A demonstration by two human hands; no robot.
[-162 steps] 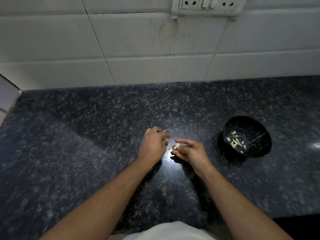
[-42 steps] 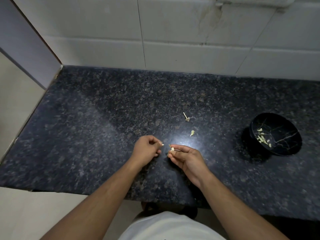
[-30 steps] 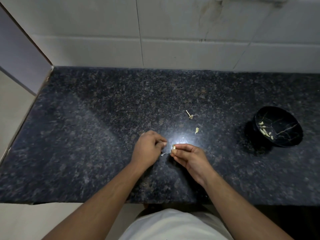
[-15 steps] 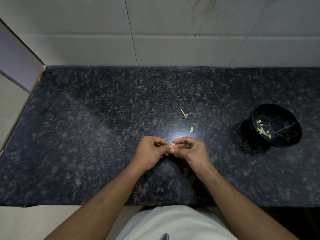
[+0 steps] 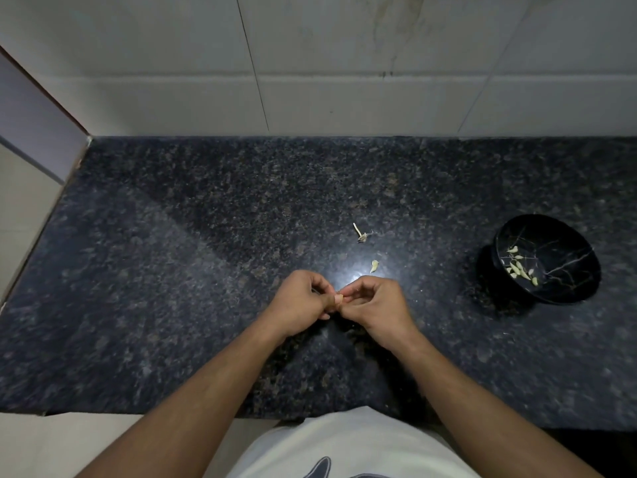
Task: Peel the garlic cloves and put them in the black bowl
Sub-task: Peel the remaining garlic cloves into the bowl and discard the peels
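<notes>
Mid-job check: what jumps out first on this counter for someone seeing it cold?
The left hand and right hand meet fingertip to fingertip at the counter's centre, pinching a small garlic clove between them. At far right sits the black bowl holding pale peeled cloves. Two pale scraps lie just beyond the hands.

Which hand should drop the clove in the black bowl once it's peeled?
Right, probably. The black bowl sits on the right hand's side of the counter, while the left hand would have to cross over. Both hands pinch the clove now.
</notes>
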